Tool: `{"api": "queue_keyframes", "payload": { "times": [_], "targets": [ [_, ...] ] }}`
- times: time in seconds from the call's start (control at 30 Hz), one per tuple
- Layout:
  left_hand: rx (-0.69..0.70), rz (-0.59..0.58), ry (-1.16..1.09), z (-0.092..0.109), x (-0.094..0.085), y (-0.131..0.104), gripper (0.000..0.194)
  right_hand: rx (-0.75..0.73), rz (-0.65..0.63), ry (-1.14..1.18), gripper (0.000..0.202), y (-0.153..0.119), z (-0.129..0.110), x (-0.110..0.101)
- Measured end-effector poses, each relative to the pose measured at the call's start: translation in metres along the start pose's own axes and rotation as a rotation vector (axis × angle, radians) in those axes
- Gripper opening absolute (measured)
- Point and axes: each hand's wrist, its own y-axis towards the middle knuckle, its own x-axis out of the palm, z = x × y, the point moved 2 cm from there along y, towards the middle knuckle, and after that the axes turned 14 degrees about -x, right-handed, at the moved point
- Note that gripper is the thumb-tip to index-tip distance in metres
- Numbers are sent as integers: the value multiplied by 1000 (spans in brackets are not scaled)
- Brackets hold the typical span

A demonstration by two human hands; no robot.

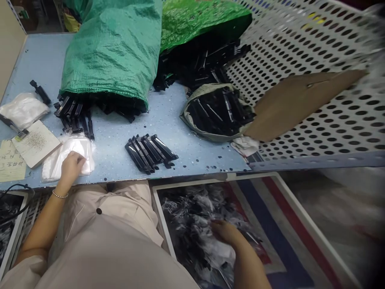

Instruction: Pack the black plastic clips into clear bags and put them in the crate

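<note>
My left hand is at a stack of clear plastic bags near the table's front edge. Its fingers are curled together at the top bag, pinching its edge. Below the table, my right hand reaches over a white-rimmed box of bagged black parts. Motion blurs that hand, and its fingers are largely hidden, so whether it holds anything cannot be made out. Between the two hands, a neat row of several black plastic parts lies on the blue speckled table.
More black parts spill from a green woven sack and a brighter green bag. An open grey-green bag holds others. Brown cardboard leans on a perforated white panel. A white block and handwritten note lie left.
</note>
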Motion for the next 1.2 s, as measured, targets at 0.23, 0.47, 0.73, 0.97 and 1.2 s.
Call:
{"api": "queue_keyframes", "payload": {
  "times": [0.23, 0.47, 0.73, 0.97, 1.2],
  "targets": [
    [-255, -63, -448, -19, -4, 11, 22, -965, -77, -427, 41, 70, -205, 54],
    [-252, 27, -630, -23, -1, 6, 28, -1726, -418, -835, 31, 127, -316, 131],
    [-276, -2, -709, -21, 4, -5, 31, -824, -707, 402, 40, 102, -323, 189],
    [-178, 6, -705, -21, -9, -8, 28, -166, -875, 1103, 27, 67, -343, 294],
    [103, 121, -101, -24, -39, -20, 34, -320, -702, 1013, 34, 75, -323, 246]
  ]
}}
